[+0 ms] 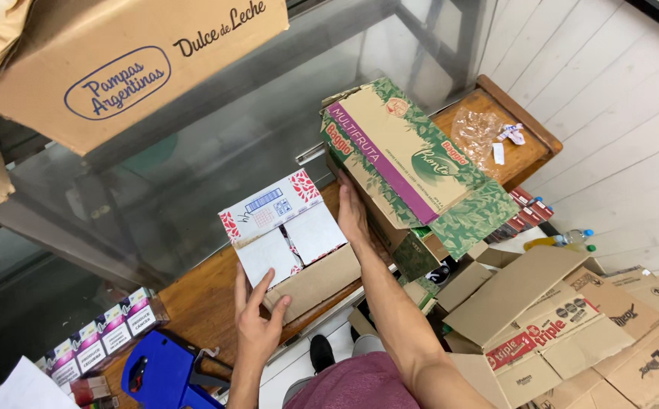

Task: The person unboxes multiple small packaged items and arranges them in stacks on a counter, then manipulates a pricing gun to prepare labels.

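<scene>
A small cardboard box (291,235) with white flaps and red leaf prints lies on the wooden counter (200,303), its flaps open. My left hand (257,314) grips its near left corner, fingers spread over the flap edge. My right hand (352,212) lies flat against the box's right side, between it and a larger green and beige carton (412,163) with a purple stripe, which stands tilted with a flap hanging down.
A big brown carton (117,60) sits up left above a glass case (216,167). A row of small packs (102,329) and a blue price gun (166,375) lie near left. Flattened cardboard (571,333) covers the floor right. A crumpled plastic bag (477,132) rests on the counter's far end.
</scene>
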